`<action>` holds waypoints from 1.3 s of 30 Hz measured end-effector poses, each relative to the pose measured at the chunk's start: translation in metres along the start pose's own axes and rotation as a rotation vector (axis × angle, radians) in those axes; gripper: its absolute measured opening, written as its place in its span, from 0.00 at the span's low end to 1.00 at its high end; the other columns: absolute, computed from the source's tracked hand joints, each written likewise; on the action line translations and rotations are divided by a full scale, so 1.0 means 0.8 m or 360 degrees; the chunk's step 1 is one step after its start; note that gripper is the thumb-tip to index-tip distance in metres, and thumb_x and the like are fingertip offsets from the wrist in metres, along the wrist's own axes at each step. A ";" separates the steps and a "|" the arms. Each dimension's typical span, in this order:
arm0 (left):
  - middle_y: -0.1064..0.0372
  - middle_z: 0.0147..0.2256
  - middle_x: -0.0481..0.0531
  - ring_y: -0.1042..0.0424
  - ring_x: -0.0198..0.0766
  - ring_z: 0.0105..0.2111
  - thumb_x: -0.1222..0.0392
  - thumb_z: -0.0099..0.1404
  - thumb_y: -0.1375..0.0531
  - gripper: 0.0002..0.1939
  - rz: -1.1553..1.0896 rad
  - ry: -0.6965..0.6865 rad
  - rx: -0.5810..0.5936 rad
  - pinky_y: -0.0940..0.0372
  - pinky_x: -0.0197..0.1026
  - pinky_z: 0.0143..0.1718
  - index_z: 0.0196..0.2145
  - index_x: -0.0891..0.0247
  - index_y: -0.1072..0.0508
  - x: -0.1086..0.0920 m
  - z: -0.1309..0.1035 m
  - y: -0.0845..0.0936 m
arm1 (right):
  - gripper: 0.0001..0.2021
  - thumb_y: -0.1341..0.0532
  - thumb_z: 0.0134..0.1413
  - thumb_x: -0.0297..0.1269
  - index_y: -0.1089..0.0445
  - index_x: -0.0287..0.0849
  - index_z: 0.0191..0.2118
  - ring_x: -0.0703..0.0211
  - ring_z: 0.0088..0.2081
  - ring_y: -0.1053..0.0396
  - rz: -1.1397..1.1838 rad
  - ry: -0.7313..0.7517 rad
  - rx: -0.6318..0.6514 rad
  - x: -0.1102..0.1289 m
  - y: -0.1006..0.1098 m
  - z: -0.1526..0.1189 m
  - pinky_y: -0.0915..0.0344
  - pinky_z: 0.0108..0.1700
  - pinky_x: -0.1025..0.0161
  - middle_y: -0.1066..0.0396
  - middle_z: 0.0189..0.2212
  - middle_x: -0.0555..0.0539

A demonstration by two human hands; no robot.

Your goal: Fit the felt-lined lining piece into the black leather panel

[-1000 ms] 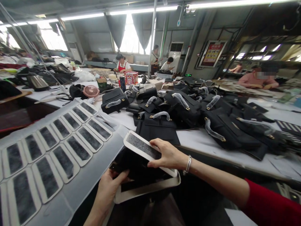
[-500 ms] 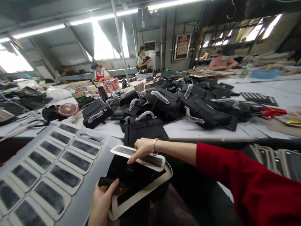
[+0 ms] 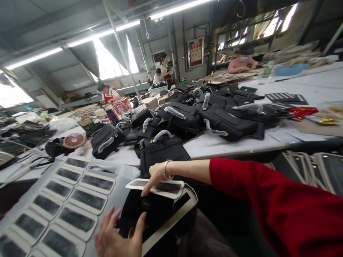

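Note:
A black bag (image 3: 160, 208) with pale raw edges lies across my lap, its mouth gaping toward me. My right hand (image 3: 157, 175), with a silver bangle at the wrist, grips a pale-bordered panel (image 3: 171, 189) along the bag's far side, thumb on the near face. In front of the bag's left end, my left hand (image 3: 119, 235) has its fingers spread. Its thumb reaches over the dark opening, and whether it touches the lining I cannot tell. Shadow hides most of the bag's inside.
Several pale-bordered dark panels (image 3: 68, 216) lie in rows on a grey sheet at left. Black handbags (image 3: 166, 150) with wrapped handles are heaped on the white table ahead. A pink fan (image 3: 75, 141) stands left of them. More panels (image 3: 308, 169) stand stacked at right. Several people work farther back.
My left hand has let go of the bag's black left edge and spread its fingers. My right hand still holds the panel, which now lies lower and flatter. The view has tilted and shifted right.

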State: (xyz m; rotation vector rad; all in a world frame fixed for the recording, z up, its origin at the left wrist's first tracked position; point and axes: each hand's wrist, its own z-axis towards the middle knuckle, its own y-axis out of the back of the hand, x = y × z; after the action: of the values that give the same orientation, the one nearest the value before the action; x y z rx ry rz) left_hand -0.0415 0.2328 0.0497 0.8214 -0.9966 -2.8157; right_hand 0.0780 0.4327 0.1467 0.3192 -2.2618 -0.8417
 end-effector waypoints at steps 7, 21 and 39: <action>0.25 0.35 0.60 0.29 0.56 0.39 0.53 0.59 0.34 0.15 0.0057 -0.0722 0.0031 0.45 0.62 0.52 0.36 0.57 0.36 -0.095 -0.033 -0.012 | 0.34 0.28 0.18 0.66 0.25 0.39 0.28 0.43 0.30 0.26 0.0104 0.0047 -0.0013 0.001 -0.007 0.008 0.29 0.26 0.55 0.29 0.21 0.47; 0.23 0.31 0.54 0.27 0.50 0.33 0.60 0.63 0.36 0.07 0.0012 -0.0789 0.0113 0.48 0.54 0.42 0.36 0.58 0.32 -0.093 -0.024 -0.017 | 0.32 0.26 0.16 0.62 0.26 0.40 0.26 0.41 0.31 0.26 0.0182 0.0095 -0.0067 -0.001 -0.009 0.005 0.28 0.27 0.53 0.31 0.20 0.48; 0.21 0.31 0.52 0.25 0.47 0.33 0.64 0.61 0.38 0.04 -0.0145 -0.0744 0.0123 0.47 0.51 0.44 0.34 0.57 0.27 -0.091 -0.023 -0.017 | 0.37 0.27 0.17 0.66 0.27 0.38 0.31 0.47 0.24 0.27 0.0120 0.0101 -0.0081 0.006 -0.006 -0.008 0.30 0.22 0.56 0.28 0.22 0.47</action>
State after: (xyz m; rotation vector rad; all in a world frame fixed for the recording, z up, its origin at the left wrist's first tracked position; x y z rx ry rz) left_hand 0.0319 0.2486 0.0639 0.2101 -1.1462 -3.1417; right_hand 0.0785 0.4235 0.1495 0.2327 -2.1761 -0.8367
